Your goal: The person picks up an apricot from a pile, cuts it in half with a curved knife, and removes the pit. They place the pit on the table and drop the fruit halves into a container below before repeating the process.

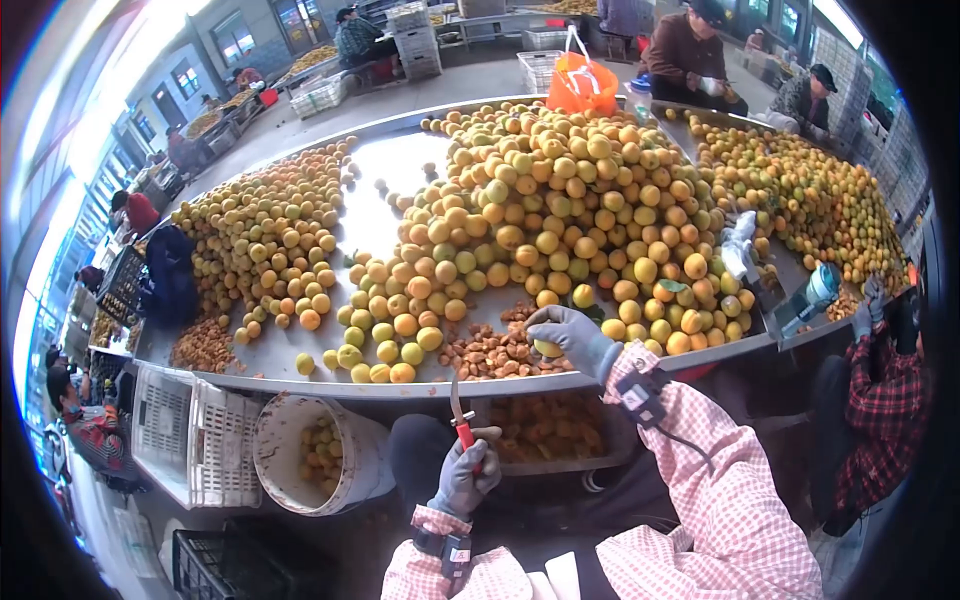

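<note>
My right hand (568,336), in a grey glove, reaches onto the steel table (300,360) and is closed around a yellow fruit (547,348) at the near edge of the big fruit pile (560,210). My left hand (464,477), also gloved, stays low in front of me below the table rim and grips a small red-handled knife (460,420) with its blade pointing up. A heap of brown pits (490,352) lies on the table just left of my right hand.
A white bucket (285,475) with some fruit stands below the table, beside white crates (195,440). A tub of cut fruit (545,425) sits under the rim. A person in red plaid (880,400) works at my right; others stand around the far side.
</note>
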The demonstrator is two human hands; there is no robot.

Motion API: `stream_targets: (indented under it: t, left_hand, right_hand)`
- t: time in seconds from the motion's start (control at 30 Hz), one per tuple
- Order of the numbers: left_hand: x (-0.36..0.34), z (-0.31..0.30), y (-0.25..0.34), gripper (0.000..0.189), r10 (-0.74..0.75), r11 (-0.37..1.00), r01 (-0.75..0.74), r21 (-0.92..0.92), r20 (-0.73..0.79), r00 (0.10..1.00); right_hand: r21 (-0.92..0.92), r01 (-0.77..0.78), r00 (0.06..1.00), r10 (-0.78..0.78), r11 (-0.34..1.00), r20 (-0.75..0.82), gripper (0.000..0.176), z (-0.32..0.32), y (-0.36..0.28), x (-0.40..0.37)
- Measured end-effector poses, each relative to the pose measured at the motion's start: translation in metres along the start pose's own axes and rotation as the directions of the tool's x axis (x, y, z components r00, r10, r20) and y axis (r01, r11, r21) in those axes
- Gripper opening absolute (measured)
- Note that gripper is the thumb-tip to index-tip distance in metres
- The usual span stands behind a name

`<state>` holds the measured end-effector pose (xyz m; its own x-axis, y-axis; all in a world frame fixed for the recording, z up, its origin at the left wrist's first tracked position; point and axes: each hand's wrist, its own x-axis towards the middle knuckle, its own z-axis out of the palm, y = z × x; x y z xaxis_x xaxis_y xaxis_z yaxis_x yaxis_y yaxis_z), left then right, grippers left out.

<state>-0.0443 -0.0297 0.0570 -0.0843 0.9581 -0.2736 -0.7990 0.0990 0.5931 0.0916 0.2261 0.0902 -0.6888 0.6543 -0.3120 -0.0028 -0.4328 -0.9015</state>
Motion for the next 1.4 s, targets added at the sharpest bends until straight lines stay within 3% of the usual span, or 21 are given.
stream_targets:
  t: [0.07,0.17,0.2,0.33,0.43,0.57,0.63,0.8,0.87,0.9,0.93,1.0,1.03,1.07,1.13,1.17,1.2,1.23,1.27,1.37,1.4]
  left_hand:
    - [0.001,-0.002,0.003,0.034,0.002,1.0,-0.002,0.023,-0.031,1.0]
    - [0.002,-0.01,0.005,0.034,0.013,0.999,-0.009,0.05,-0.086,0.996]
    - [0.002,-0.013,0.007,0.034,0.025,0.998,-0.018,0.061,-0.113,0.993]
    - [-0.001,-0.021,0.017,0.034,0.006,0.999,0.001,0.04,-0.17,0.985]
    - [-0.001,-0.023,0.024,0.037,-0.005,0.998,0.016,0.052,-0.202,0.979]
    - [0.0,-0.028,0.026,0.039,-0.044,0.997,0.056,0.052,-0.211,0.977]
    - [0.002,-0.03,0.028,0.038,-0.063,0.996,0.076,0.054,-0.214,0.975]
    - [0.003,-0.028,0.027,0.042,-0.073,0.989,0.097,0.114,-0.198,0.977]
    - [0.003,-0.027,0.026,0.043,-0.07,0.987,0.094,0.129,-0.183,0.981]
    - [0.003,-0.027,0.027,0.043,-0.066,0.989,0.088,0.117,-0.181,0.981]
    - [0.002,-0.027,0.026,0.042,-0.063,0.991,0.083,0.101,-0.186,0.981]
    - [0.001,-0.028,0.022,0.041,-0.051,0.995,0.066,0.078,-0.177,0.983]
    - [0.0,-0.029,0.021,0.04,-0.052,0.996,0.063,0.065,-0.164,0.985]
    - [-0.001,-0.029,0.021,0.04,-0.051,0.996,0.063,0.065,-0.168,0.985]
    - [0.001,-0.028,0.021,0.039,-0.079,0.995,0.088,0.055,-0.154,0.985]
    - [0.001,-0.027,0.022,0.039,-0.076,0.995,0.085,0.059,-0.152,0.986]
    - [0.001,-0.027,0.022,0.039,-0.082,0.994,0.091,0.054,-0.153,0.985]
    - [0.0,-0.027,0.022,0.039,-0.089,0.994,0.098,0.049,-0.154,0.984]
    - [-0.001,-0.026,0.021,0.039,-0.089,0.994,0.098,0.05,-0.153,0.984]
    - [-0.004,-0.028,0.022,0.04,-0.068,0.997,0.075,0.035,-0.157,0.985]
    - [-0.005,-0.029,0.021,0.039,-0.079,0.997,0.083,0.013,-0.17,0.982]
  right_hand:
    - [-0.558,0.134,0.986,-0.169,0.819,-0.01,0.022,0.007,0.0,0.038]
    - [-0.853,0.03,0.984,-0.166,0.522,-0.066,0.032,0.031,-0.026,0.073]
    - [-0.934,0.086,0.959,-0.283,0.348,-0.017,0.038,0.038,-0.027,0.088]
    - [-0.969,0.173,0.9,-0.37,-0.175,0.228,0.043,0.053,-0.03,0.151]
    - [-0.927,0.16,0.95,-0.203,-0.34,0.238,0.05,0.056,-0.032,0.187]
    - [-0.897,0.196,0.97,-0.057,-0.396,0.237,0.045,0.064,-0.042,0.184]
    - [-0.764,0.275,0.922,-0.066,-0.583,0.382,0.023,0.059,-0.035,0.177]
    - [-0.753,0.199,0.934,-0.112,-0.628,0.34,0.024,0.054,-0.02,0.182]
    - [-0.737,0.237,0.9,-0.142,-0.633,0.411,0.012,0.055,-0.028,0.177]
    - [-0.819,0.251,0.883,-0.226,-0.516,0.413,0.018,0.053,-0.031,0.166]
    - [-0.815,0.257,0.879,-0.225,-0.519,0.421,0.018,0.051,-0.029,0.159]
    - [-0.862,0.507,0.736,-0.513,-0.016,0.442,0.032,0.039,-0.022,0.145]
    - [-0.728,0.552,0.819,-0.428,0.406,0.383,0.044,0.036,-0.013,0.14]
    - [-0.336,0.143,0.968,-0.061,0.931,0.244,0.042,0.055,-0.016,0.124]
    - [-0.19,-0.009,0.95,0.068,0.982,0.304,0.046,0.081,-0.014,0.104]
    - [-0.398,0.25,0.928,-0.1,0.883,0.36,0.048,0.094,-0.008,0.103]
    - [-0.558,0.477,0.862,-0.24,0.679,0.446,0.049,0.107,-0.001,0.105]
    - [-0.614,0.567,0.82,-0.303,0.549,0.486,0.05,0.12,0.006,0.108]
    - [-0.7,0.584,0.812,-0.296,0.411,0.503,0.05,0.132,0.011,0.115]
    - [-0.715,0.553,0.832,-0.314,0.428,0.457,0.047,0.167,0.026,0.132]
    - [-0.811,0.53,0.842,-0.268,0.248,0.468,0.047,0.174,0.032,0.141]
